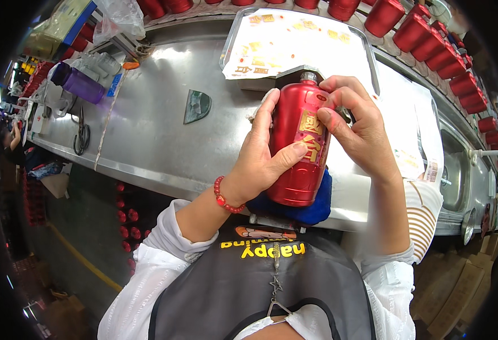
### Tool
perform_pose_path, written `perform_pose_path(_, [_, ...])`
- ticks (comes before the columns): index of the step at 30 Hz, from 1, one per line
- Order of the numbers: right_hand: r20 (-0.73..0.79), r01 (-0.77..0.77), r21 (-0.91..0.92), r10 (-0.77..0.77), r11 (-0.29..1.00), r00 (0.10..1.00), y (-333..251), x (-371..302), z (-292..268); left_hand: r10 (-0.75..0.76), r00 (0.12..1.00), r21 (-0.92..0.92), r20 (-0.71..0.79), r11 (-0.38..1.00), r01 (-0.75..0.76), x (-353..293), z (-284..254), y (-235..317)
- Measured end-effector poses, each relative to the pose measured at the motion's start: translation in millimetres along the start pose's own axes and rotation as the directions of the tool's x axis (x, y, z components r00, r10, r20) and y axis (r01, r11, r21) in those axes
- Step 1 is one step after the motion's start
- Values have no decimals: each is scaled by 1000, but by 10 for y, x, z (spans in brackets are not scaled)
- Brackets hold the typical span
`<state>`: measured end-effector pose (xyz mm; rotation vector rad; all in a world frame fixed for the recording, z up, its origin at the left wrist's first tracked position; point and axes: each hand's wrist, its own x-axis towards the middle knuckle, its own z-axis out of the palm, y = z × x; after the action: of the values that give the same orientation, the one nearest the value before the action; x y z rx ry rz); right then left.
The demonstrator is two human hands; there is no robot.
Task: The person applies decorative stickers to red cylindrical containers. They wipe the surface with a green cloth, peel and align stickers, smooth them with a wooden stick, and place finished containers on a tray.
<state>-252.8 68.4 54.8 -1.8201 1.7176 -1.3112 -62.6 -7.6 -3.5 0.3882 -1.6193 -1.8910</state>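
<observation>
A glossy red bottle (pixel 294 184) with gold characters on its front leans above the bench's near edge, its bare neck pointing away from me. My left hand (pixel 260 150) is wrapped round its left side, thumb lying across the front near the gold characters. At the bottle's upper right, the bent fingers and thumb of my right hand (pixel 359 122) press on its shoulder, close to a small oval red-and-gold sticker (pixel 321 97). Whether a loose piece sits between those fingertips is hidden. Beneath the bottle's base lies a blue cloth or pad (pixel 317 209).
A metal tray (pixel 224 61) with white sheets of gold stickers stands behind the bottle. A dark green scraper-like piece (pixel 198 106) lies on the steel bench (pixel 152 130). Scissors (pixel 81 136) and a purple bottle (pixel 81 84) are at left. Red bottles (pixel 424 42) line the back; a sink (pixel 456 164) is right.
</observation>
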Motion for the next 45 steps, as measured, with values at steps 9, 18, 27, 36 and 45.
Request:
perform_pose_path(9, [2, 1, 14, -1, 1000, 1000, 25, 5, 5, -56, 998, -132, 1, 990, 56, 2, 16, 49])
perform_pose_path(18, [11, 4, -23, -4, 1000, 1000, 19, 5, -6, -32, 999, -94, 10, 995, 33, 0, 27, 23])
perform_pose_path(27, [8, 8, -5, -8, 1000, 1000, 8, 29, 12, -41, 999, -40, 19, 998, 42, -4, -9, 51])
perform_pose_path(36, [-85, -265, 106, 274, 958, 958, 122, -244, -26, -54, 998, -194, -12, 980, 51, 6, 49, 66])
perform_pose_path(45, [-73, -327, 213, 348, 921, 935, 194, -650, 333, -33, 997, -46, -74, 999, 30, 85, 1, 49])
